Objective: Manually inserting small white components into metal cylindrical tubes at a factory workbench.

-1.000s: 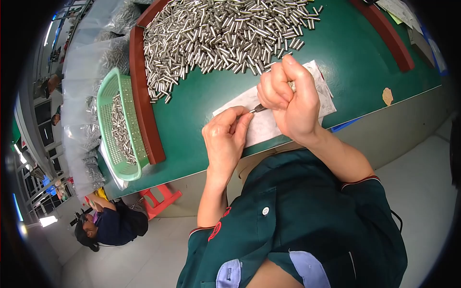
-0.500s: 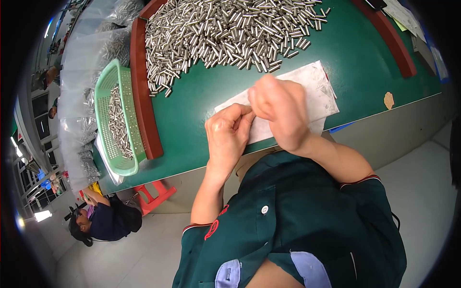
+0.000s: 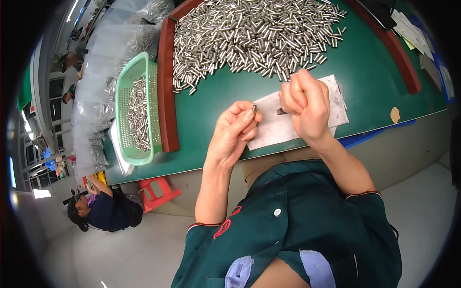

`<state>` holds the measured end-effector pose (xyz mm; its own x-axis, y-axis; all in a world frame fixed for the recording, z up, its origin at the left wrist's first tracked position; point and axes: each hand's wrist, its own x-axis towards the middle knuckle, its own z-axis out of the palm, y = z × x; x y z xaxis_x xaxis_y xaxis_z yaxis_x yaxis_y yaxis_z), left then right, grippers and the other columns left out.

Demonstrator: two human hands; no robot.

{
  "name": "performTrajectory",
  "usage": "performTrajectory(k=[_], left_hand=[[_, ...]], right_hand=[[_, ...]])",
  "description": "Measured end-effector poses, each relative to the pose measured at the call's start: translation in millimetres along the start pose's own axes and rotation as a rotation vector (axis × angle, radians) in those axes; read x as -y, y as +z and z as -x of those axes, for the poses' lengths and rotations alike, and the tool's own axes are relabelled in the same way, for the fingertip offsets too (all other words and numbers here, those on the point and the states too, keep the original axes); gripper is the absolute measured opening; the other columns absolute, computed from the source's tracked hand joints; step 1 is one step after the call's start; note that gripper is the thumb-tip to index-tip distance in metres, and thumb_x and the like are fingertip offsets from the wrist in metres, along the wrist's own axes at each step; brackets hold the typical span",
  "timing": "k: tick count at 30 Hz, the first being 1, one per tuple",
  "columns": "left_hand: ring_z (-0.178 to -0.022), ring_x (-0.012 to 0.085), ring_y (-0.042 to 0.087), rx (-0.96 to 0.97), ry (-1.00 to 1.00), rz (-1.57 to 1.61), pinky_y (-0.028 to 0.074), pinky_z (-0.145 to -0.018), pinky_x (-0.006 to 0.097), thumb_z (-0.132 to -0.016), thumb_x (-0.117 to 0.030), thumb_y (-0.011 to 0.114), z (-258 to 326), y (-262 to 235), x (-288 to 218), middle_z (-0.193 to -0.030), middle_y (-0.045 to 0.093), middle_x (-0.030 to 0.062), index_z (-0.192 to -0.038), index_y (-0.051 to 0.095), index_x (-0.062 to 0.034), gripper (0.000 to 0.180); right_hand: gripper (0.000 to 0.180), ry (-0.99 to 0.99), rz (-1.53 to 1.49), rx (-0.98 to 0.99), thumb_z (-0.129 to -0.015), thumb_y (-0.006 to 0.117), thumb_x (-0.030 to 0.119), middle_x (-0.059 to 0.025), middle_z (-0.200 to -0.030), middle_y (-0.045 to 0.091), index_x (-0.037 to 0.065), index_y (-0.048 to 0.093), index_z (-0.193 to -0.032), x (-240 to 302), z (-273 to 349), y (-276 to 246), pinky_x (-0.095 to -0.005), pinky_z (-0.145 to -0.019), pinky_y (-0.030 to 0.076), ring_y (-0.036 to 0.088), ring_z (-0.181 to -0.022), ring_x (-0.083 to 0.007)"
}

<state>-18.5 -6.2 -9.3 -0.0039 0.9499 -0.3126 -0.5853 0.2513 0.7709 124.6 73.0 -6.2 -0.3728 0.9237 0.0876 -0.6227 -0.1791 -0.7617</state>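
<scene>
My left hand [image 3: 229, 132] pinches a small shiny metal pin [image 3: 254, 111] between thumb and fingertips, the pin standing roughly upright. To its right my right hand [image 3: 307, 106] is closed in a fist over the white paper sheet [image 3: 269, 134]. A small dark piece [image 3: 281, 111] shows at the left side of that fist; whether the fist grips it or it lies on the paper, I cannot tell. Beyond both hands a large heap of metal pins [image 3: 259, 36] is spread over the green tabletop [image 3: 379, 96].
Red-brown rails [image 3: 168, 96] flank the heap. Left of them stands a light green basket [image 3: 152, 110] with more pins, beside clear bags of pins [image 3: 101, 91]. A tan scrap [image 3: 394, 115] lies near the table's right edge. Another person [image 3: 108, 209] sits by a red stool [image 3: 161, 194].
My hands were close together over the paper and are now apart. The right hand has moved right, and the pin in the left now shows. The whole view has shifted a little.
</scene>
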Motion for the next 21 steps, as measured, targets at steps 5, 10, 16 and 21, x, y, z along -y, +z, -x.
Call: performTrajectory(k=[5,10,16,21], left_hand=[[-0.051,0.0038,0.033,-0.052,-0.095,0.093,0.029,-0.043,0.016,-0.086,-0.01,0.049,-2,-2,-3,-0.078,0.056,0.009,-0.103,0.05,0.0045,0.022],[-0.051,0.0045,0.034,-0.094,-0.098,0.107,0.03,-0.044,0.016,-0.086,-0.014,0.049,-2,-2,-5,-0.078,0.057,0.0111,-0.102,0.05,0.0063,0.026],[-0.051,0.0066,0.035,-0.161,-0.093,0.081,0.033,-0.045,0.019,-0.088,-0.02,0.046,-4,8,-9,-0.076,0.057,0.0112,-0.094,0.052,0.0037,0.025],[-0.051,0.0039,0.034,-0.195,0.088,-0.327,0.027,-0.046,0.018,-0.086,-0.021,0.052,-22,-1,-19,-0.061,0.045,-0.0013,-0.069,0.05,-0.0038,0.024]], right_hand=[[0.042,0.026,-0.018,0.011,-0.091,0.027,0.023,0.0019,-0.042,0.024,0.012,0.025,-0.051,0,-2,-3,-0.0239,-0.039,0.016,0.016,-0.04,-0.0076],[0.041,0.041,-0.045,0.021,-0.091,0.027,0.023,0.0019,-0.042,0.024,0.012,0.025,-0.051,-1,-3,-4,-0.0239,-0.039,0.017,0.016,-0.04,-0.0077],[0.041,0.044,-0.125,0.005,-0.09,0.032,0.02,0.0031,-0.044,0.023,0.01,0.025,-0.051,-2,-3,-5,-0.0223,-0.038,0.017,0.02,-0.04,-0.0056],[0.041,0.056,-0.124,0.011,-0.09,0.031,0.02,0.0029,-0.044,0.024,0.011,0.025,-0.05,-1,-4,-7,-0.0222,-0.038,0.017,0.021,-0.04,-0.0059]])
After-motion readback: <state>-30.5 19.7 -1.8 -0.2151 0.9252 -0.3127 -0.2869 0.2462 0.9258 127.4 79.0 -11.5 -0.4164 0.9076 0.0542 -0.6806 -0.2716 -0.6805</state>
